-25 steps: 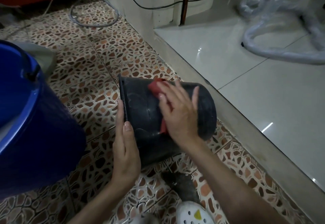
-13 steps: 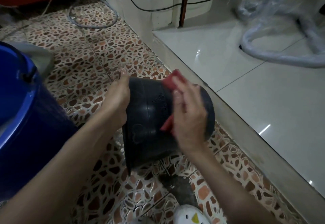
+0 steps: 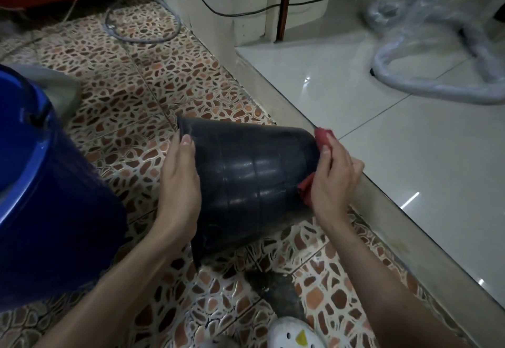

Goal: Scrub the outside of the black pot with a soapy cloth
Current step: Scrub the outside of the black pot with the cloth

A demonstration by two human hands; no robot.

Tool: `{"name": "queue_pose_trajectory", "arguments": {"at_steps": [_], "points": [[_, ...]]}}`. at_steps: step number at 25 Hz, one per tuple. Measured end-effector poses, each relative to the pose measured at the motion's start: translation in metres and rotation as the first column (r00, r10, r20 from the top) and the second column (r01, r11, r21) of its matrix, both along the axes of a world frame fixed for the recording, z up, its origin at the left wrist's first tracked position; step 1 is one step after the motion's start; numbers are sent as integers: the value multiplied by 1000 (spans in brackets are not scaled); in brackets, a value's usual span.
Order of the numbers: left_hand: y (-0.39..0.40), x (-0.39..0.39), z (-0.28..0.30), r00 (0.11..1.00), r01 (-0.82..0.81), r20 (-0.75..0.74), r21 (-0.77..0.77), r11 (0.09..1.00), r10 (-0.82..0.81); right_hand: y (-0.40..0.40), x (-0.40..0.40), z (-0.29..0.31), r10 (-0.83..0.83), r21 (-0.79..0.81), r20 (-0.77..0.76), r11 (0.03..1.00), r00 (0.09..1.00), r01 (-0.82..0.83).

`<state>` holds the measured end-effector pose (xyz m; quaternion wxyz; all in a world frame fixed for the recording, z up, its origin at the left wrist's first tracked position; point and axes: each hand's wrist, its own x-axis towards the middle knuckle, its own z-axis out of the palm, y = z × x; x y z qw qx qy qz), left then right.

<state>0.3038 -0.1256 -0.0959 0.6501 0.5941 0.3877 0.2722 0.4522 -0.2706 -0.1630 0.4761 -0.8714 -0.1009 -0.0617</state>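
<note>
**Pot on its side, cloth at the base end**

Hands work from either end of a black pot (image 3: pixel 251 181) that lies tipped on its side on the patterned floor tiles (image 3: pixel 131 107). Its long axis runs left to right in front of me, the wide open rim toward my left and the narrower base toward my right, beside the raised step (image 3: pixel 382 203) of the pale floor.

My left hand (image 3: pixel 179 181) steadies the rim end: the palm lies against the pot's wall and the thumb reaches up along the rim edge, fingers mostly straight, more a brace than a closed grip. My right hand (image 3: pixel 332 181) is at the base end, fingers curled round a red cloth (image 3: pixel 306 188) and pressing it to the pot's bottom edge. Cloth shows above and below that hand.

I judge the scrubbing to be mid-way: the ribbed side wall facing me gleams wet. That wall lies to the left of my cloth hand, so the right hand is the nearer one for wiping along the axis toward the rim, while the left could turn the pot.

A blue bucket (image 3: pixel 41 197) stands just beside my left forearm.
</note>
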Motion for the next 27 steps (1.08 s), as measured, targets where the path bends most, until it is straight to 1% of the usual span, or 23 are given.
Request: {"name": "queue_pose_trajectory", "arguments": {"at_steps": [1,2,3,4,5,6,7,8,10,12,13,14,15,16,17,18,20,21,22,23,25,27], "points": [[-2,-3,-5,1000,12,-1,39,999,-12,10,-10,10,9,65,7,998,1000,-10],[-4,-6,-8,1000,15,-9,64,998,-15,22,-28,20,62,93,84,993,995,-70],[-6,-9,-11,1000,5,-12,77,997,-4,34,-51,28,149,71,191,984,970,-165],[-7,-11,-13,1000,1,-8,91,996,-1,44,-74,28,265,-19,308,962,914,-273],[-9,-12,-14,1000,4,-6,104,995,-4,50,-89,20,364,-137,406,931,838,-338],[-12,-13,-14,1000,7,-3,114,993,-7,53,-94,9,412,-217,466,911,783,-350],[-12,-14,-15,1000,8,-2,115,993,-8,52,-86,-2,418,-236,485,909,769,-345],[-13,-14,-12,1000,10,-9,108,994,-9,46,-72,-11,389,-218,476,921,789,-322],[-12,-12,-8,999,3,-33,88,996,0,26,-41,-20,277,-175,383,958,881,-226],[-12,-11,-7,999,1,-54,98,995,5,4,-10,-21,129,-137,178,985,975,-106],[-12,-10,-6,998,-7,-61,102,995,13,-4,2,-18,68,-105,96,993,993,-58],[-13,-9,-5,998,-12,-68,102,995,19,-8,7,-14,16,-70,55,997,998,-12],[-13,-8,-6,997,-19,-71,99,995,26,-6,4,-9,-13,-38,56,999,998,15],[-14,-6,-4,997,-29,-73,85,996,35,1,-9,-2,-2,-10,96,1000,995,3],[-13,-4,-4,997,-43,-67,64,997,47,11,-28,5,49,0,180,999,982,-50],[-12,-3,-3,996,-61,-62,40,997,64,23,-52,10,143,-14,284,989,948,-145],[-7,0,1,994,-97,-53,-18,995,96,39,-91,7,355,-105,472,931,807,-348],[-5,1,2,995,-95,-45,-40,995,94,43,-97,4,394,-137,519,914,758,-381],[-3,1,4,996,-84,-43,-52,995,81,43,-92,-1,390,-141,532,916,751,-376],[-1,1,5,996,-73,-51,-53,996,70,39,-82,-6,362,-131,524,929,771,-347],[3,1,5,995,-68,-75,-57,996,64,19,-56,-21,272,-117,463,962,844,-246],[5,2,4,995,-69,-74,-64,996,65,-6,-26,-30,171,-127,346,983,923,-135]]}}
